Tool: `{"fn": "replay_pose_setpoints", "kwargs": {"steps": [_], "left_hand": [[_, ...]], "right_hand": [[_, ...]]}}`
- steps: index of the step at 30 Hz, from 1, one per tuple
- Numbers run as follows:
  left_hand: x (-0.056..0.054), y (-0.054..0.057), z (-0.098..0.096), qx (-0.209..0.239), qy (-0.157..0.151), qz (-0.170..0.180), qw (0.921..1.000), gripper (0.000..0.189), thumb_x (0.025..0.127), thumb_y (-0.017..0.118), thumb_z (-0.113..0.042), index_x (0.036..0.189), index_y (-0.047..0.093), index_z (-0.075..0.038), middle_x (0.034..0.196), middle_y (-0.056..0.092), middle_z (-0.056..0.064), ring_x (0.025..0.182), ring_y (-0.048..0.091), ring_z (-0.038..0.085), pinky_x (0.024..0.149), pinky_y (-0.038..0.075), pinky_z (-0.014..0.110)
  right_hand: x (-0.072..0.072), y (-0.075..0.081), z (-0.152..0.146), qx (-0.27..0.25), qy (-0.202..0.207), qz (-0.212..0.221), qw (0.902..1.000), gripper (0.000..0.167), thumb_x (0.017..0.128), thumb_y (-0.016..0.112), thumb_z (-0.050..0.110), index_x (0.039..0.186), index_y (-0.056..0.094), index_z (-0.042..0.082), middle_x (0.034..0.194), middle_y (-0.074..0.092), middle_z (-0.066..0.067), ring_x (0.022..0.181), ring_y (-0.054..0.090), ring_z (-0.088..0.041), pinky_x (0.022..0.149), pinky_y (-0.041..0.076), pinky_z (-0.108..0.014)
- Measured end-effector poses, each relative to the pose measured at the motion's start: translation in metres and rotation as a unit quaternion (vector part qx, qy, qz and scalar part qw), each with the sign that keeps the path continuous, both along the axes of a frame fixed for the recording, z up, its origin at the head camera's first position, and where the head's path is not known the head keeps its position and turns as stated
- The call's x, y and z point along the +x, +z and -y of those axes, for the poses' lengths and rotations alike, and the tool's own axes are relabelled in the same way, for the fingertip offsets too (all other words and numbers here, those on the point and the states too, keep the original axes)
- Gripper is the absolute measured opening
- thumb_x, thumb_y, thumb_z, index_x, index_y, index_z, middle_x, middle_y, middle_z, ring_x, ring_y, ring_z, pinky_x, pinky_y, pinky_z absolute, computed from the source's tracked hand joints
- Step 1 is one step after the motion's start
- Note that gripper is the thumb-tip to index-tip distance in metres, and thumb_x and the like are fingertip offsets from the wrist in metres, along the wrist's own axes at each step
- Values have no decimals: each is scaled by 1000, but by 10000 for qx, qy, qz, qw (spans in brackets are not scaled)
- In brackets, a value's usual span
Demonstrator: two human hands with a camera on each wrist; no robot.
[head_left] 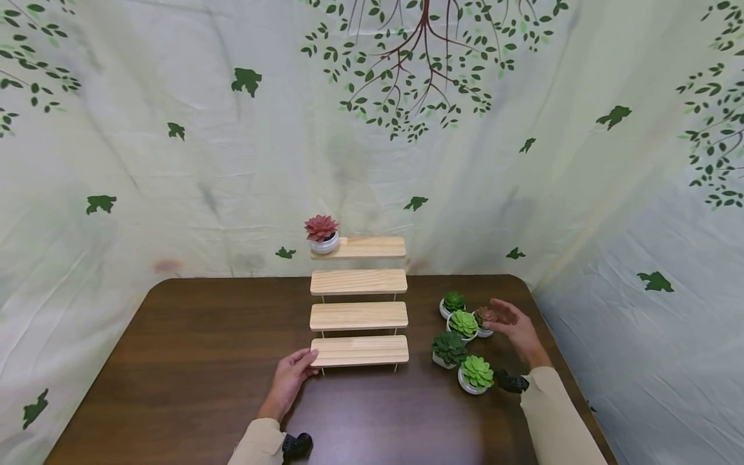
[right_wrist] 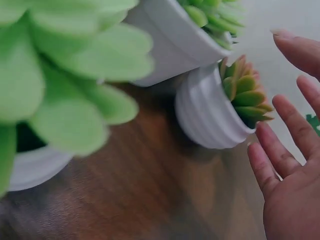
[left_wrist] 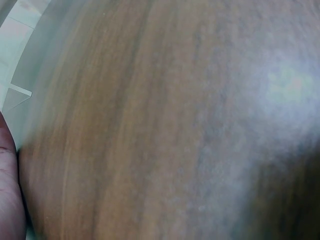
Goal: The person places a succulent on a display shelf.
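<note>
A stepped wooden display stand (head_left: 359, 351) with several pale tiers stands at the table's middle. My left hand (head_left: 290, 378) pinches the left end of its lowest tier; in the left wrist view only an edge of the hand (left_wrist: 9, 185) shows. To the right, my right hand (head_left: 514, 326) reaches beside a reddish succulent (head_left: 484, 316) in a white pot, its fingers spread and holding nothing. In the right wrist view the fingertips come close to the leaves of that orange-tinged succulent (right_wrist: 245, 95), whose ribbed white pot (right_wrist: 207, 112) leans in the picture.
Green potted succulents (head_left: 463, 324) cluster left of the right hand, with a bright green one (head_left: 476, 372) nearest the front. A pink-red succulent (head_left: 321, 229) sits at the left of the top tier. Behind the dark wooden table (head_left: 221, 349) hangs a leaf-printed cloth (head_left: 174, 168).
</note>
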State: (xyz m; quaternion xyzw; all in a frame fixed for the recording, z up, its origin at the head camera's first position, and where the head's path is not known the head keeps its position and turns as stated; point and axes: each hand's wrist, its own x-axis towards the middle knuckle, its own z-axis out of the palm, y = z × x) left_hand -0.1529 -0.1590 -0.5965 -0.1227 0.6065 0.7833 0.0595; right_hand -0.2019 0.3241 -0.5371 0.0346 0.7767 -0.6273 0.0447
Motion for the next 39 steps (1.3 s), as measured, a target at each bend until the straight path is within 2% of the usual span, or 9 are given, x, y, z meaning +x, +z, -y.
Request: {"fn": "replay_pose_setpoints", "kwargs": {"steps": [2, 6, 11, 15, 18, 21, 23, 28, 39], "left_hand": [[0, 0, 0, -28, -21, -20, 10000, 32, 96, 58, -5, 117, 52, 19, 84, 64, 1, 70, 60, 10, 65, 53, 23], [0, 0, 0, -40, -29, 6, 10000, 31, 96, 57, -5, 117, 52, 18, 85, 63, 0, 71, 60, 9, 66, 54, 24], [1, -3, 1, -13, -84, -182, 9998, 38, 94, 62, -9, 116, 51, 20, 86, 63, 2, 72, 60, 10, 66, 53, 23], [3, -6, 3, 299, -311, -884, 9951, 40, 92, 67, -19, 109, 57, 16, 87, 65, 2, 73, 61, 9, 64, 53, 22], [4, -6, 3, 458, -393, -1143, 9916, 39, 91, 68, -23, 105, 60, 12, 87, 66, 1, 73, 61, 9, 64, 53, 21], [3, -6, 2, 323, -269, -889, 9952, 40, 91, 67, -19, 109, 58, 16, 87, 65, 3, 73, 61, 9, 64, 53, 22], [2, -4, 1, 106, -113, -470, 9988, 41, 92, 65, -14, 113, 54, 19, 87, 64, 2, 72, 60, 9, 65, 53, 23], [0, 0, 0, 13, -29, 26, 10000, 33, 96, 56, -3, 119, 49, 20, 86, 63, 2, 72, 60, 9, 66, 54, 24], [0, -2, 0, -30, 56, -45, 10000, 33, 95, 59, -4, 116, 52, 20, 86, 64, 3, 71, 61, 10, 65, 54, 23]], "right_hand": [[0, -5, 1, 73, 32, 64, 9999, 74, 87, 70, 7, 147, 28, -2, 152, 29, -22, 137, 31, -37, 100, 44, -28], [1, -14, 3, 219, 17, 257, 9994, 77, 87, 71, 6, 149, 26, 0, 155, 24, -22, 142, 20, -38, 112, 26, -52], [0, -21, 5, 301, -63, 396, 9987, 77, 86, 71, 3, 148, 27, -1, 152, 27, -25, 140, 24, -41, 111, 27, -55], [-4, -23, 5, 434, -120, 285, 9986, 75, 84, 72, 2, 146, 31, -1, 151, 30, -25, 139, 26, -41, 111, 27, -55], [-8, -24, 4, 544, -99, 240, 9982, 74, 84, 72, 1, 146, 32, -1, 150, 31, -25, 140, 26, -40, 111, 28, -54], [-10, -26, 3, 637, -12, 292, 9975, 73, 84, 72, 0, 145, 32, -2, 147, 35, -26, 136, 33, -40, 105, 40, -44], [-10, -29, 3, 753, 31, 326, 9966, 73, 83, 73, 1, 144, 33, -4, 144, 39, -28, 131, 39, -40, 96, 48, -34], [-8, -33, 2, 983, -37, 374, 9944, 72, 81, 76, 5, 141, 37, -6, 138, 44, -31, 124, 46, -40, 85, 50, -25], [-6, -32, 1, 1140, -203, 446, 9923, 72, 81, 79, 12, 140, 41, -1, 132, 51, -25, 113, 54, -34, 84, 51, -31]]}}
